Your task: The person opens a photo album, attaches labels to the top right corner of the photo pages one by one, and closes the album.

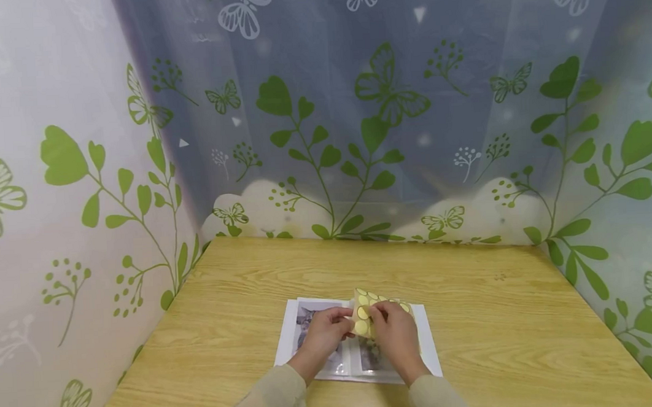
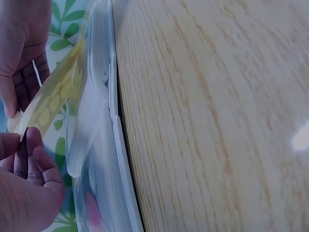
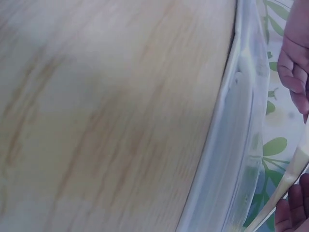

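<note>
A sheet of round yellow stickers (image 1: 362, 328) is held up above an open photo album (image 1: 429, 339). My left hand (image 1: 324, 336) pinches the sheet's left edge between thumb and fingers. On the face of the sheet, my right hand (image 1: 397, 335) has its thumb and index finger pinched together; whether a single sticker is between them cannot be told. In the left wrist view the sticker sheet (image 2: 52, 99) bends between the left hand (image 2: 29, 188) and the right hand (image 2: 24, 48). The right wrist view has the sheet (image 3: 289, 176) nearly edge-on.
The album lies flat on a wood-grain table (image 1: 244, 331), with printed photos (image 1: 334, 357) in its clear sleeves. Behind and at both sides hangs a curtain (image 1: 322, 136) patterned with green leaves and butterflies. In the left wrist view a loose clear sleeve (image 2: 82, 140) stands away from the album.
</note>
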A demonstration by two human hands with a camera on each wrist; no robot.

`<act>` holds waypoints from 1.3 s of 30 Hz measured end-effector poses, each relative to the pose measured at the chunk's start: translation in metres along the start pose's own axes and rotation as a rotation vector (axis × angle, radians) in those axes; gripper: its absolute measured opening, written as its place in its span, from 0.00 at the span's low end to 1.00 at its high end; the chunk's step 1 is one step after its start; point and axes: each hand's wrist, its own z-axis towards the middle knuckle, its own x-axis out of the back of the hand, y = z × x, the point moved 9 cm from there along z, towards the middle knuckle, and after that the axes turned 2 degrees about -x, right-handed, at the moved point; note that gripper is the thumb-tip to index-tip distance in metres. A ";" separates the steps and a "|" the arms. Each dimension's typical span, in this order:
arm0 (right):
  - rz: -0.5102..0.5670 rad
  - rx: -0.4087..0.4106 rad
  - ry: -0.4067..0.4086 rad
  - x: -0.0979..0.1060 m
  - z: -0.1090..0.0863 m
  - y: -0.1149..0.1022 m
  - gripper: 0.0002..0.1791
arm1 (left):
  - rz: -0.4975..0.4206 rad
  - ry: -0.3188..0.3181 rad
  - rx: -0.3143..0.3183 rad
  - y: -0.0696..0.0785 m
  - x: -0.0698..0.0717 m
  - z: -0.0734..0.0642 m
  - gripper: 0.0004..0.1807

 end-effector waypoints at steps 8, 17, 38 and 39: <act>0.107 -0.188 0.004 0.009 0.004 0.018 0.13 | -0.023 0.020 0.005 0.000 0.003 0.000 0.16; 0.185 -0.262 0.016 0.015 0.004 0.027 0.14 | -0.084 0.100 0.068 -0.006 0.022 0.018 0.16; 0.187 -0.284 0.038 0.013 0.002 0.035 0.12 | 0.207 0.214 0.060 0.007 0.070 0.082 0.18; 0.187 -0.289 0.037 0.012 0.002 0.036 0.12 | 0.214 0.213 0.065 0.007 0.071 0.083 0.18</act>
